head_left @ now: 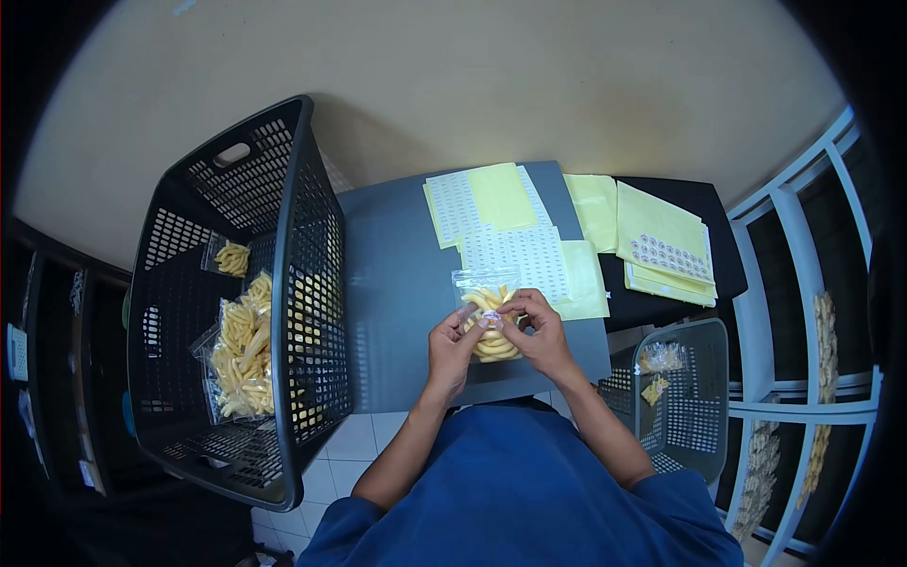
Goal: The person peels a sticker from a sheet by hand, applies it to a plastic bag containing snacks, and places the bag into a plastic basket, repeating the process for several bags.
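A small clear bag of yellow snack sticks [487,300] lies on the grey table [397,283] in front of me. My left hand [453,345] holds its left side. My right hand [539,331] holds its right side, with the fingertips pressing a small round sticker [491,318] on the bag's front. Both hands meet over the middle of the bag and hide its lower part.
A large black basket [283,312] at the left holds several filled snack bags [241,354]. Sticker sheets [515,250] and yellow backing papers [661,241] lie at the table's far side. A smaller grey basket [694,378] with bags stands at the right, beside a white shelf rack [803,312].
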`<move>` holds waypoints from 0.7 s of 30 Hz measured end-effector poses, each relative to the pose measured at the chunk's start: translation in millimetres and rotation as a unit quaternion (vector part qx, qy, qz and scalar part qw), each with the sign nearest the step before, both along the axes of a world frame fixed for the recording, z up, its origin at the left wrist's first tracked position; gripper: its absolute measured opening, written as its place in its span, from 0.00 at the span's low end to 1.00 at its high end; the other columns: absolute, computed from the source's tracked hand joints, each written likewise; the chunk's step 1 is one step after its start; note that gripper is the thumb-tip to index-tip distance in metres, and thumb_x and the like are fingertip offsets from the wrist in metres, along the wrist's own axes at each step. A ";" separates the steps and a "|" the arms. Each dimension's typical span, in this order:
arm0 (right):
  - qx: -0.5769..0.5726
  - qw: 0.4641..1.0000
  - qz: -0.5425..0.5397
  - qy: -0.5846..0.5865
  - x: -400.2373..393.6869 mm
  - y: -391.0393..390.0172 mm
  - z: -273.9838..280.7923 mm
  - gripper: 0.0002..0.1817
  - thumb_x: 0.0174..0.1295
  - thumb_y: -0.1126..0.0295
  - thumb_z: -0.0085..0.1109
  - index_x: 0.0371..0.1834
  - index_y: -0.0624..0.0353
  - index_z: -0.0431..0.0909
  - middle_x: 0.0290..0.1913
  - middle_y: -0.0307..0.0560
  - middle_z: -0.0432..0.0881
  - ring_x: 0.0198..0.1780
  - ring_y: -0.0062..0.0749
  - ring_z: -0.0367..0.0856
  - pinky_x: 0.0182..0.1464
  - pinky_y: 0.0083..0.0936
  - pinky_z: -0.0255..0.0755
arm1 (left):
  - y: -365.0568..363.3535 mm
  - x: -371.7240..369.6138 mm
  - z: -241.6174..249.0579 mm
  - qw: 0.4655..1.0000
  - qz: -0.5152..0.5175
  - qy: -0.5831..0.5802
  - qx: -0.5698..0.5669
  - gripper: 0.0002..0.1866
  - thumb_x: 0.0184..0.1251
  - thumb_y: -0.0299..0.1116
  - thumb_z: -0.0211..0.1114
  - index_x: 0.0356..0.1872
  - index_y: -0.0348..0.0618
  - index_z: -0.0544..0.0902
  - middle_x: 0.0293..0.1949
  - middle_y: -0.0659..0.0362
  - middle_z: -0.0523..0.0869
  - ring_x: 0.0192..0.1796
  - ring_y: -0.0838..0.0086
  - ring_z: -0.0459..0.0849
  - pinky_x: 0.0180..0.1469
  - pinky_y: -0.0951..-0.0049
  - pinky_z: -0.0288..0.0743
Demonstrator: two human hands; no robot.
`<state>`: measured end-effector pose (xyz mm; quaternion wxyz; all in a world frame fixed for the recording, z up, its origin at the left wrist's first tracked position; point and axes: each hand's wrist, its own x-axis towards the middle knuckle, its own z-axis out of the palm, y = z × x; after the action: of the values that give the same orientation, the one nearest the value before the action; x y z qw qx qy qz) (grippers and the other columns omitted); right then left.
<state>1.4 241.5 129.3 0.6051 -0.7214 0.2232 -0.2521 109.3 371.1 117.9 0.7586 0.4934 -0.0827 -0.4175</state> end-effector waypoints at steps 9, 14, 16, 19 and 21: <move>-0.033 0.999 0.013 0.011 -1.2 2.6 16.4 0.14 0.57 0.72 0.74 0.46 0.58 0.87 0.49 0.40 0.78 0.41 0.19 0.76 0.37 0.16 0.69 | 3.1 3.0 16.4 0.998 -0.022 -0.066 0.003 0.21 0.68 0.19 0.68 0.61 0.26 0.77 0.50 0.51 0.88 0.47 0.76 0.88 0.50 0.78 0.83; -0.073 0.997 0.022 0.031 -2.2 0.2 20.3 0.14 0.56 0.73 0.73 0.46 0.58 0.86 0.49 0.40 0.79 0.37 0.19 0.74 0.36 0.17 0.69 | 2.6 3.0 11.3 0.999 -0.011 -0.042 0.020 0.19 0.71 0.23 0.69 0.59 0.27 0.80 0.48 0.52 0.89 0.46 0.79 0.87 0.47 0.80 0.82; -0.078 0.996 0.018 0.026 -0.8 2.8 23.9 0.13 0.57 0.73 0.72 0.45 0.59 0.85 0.46 0.40 0.79 0.36 0.19 0.73 0.35 0.17 0.67 | 1.4 5.2 21.0 0.998 -0.009 -0.046 0.047 0.17 0.72 0.25 0.69 0.57 0.27 0.82 0.46 0.53 0.90 0.45 0.80 0.87 0.46 0.80 0.81; -0.058 0.998 -0.017 0.010 4.4 6.8 14.8 0.11 0.58 0.72 0.72 0.42 0.60 0.84 0.41 0.38 0.80 0.34 0.17 0.72 0.33 0.17 0.65 | -1.4 6.9 16.6 0.995 -0.016 -0.078 0.053 0.14 0.72 0.25 0.68 0.54 0.28 0.84 0.44 0.55 0.90 0.42 0.81 0.87 0.44 0.80 0.81; -0.038 0.998 -0.044 0.004 7.7 7.4 7.2 0.09 0.58 0.72 0.72 0.41 0.60 0.83 0.38 0.36 0.80 0.33 0.15 0.71 0.31 0.16 0.64 | -4.0 2.3 14.3 0.994 -0.004 -0.102 0.041 0.12 0.72 0.26 0.69 0.52 0.29 0.85 0.42 0.56 0.90 0.41 0.81 0.87 0.43 0.81 0.81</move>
<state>9.1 248.9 136.5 0.5645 -0.7346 0.2474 -0.2836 111.7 367.2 132.2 0.7235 0.5636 -0.1447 -0.3715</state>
